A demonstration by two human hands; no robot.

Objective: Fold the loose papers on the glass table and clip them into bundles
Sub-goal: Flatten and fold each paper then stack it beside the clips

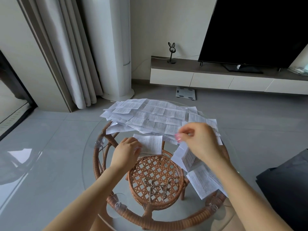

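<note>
The round glass table [90, 144] carries a wide heap of loose papers [155, 117] across its far half. My right hand [200, 140] is raised over the heap's near edge, its fingers pinching a printed sheet [183, 157] that hangs below it. My left hand [128, 149] curls its fingers on the left edge of a folded sheet [150, 145] lying flat. Metal clips [155, 185] lie nearer me.

Fine print on papers [155, 117], illegible.
</note>
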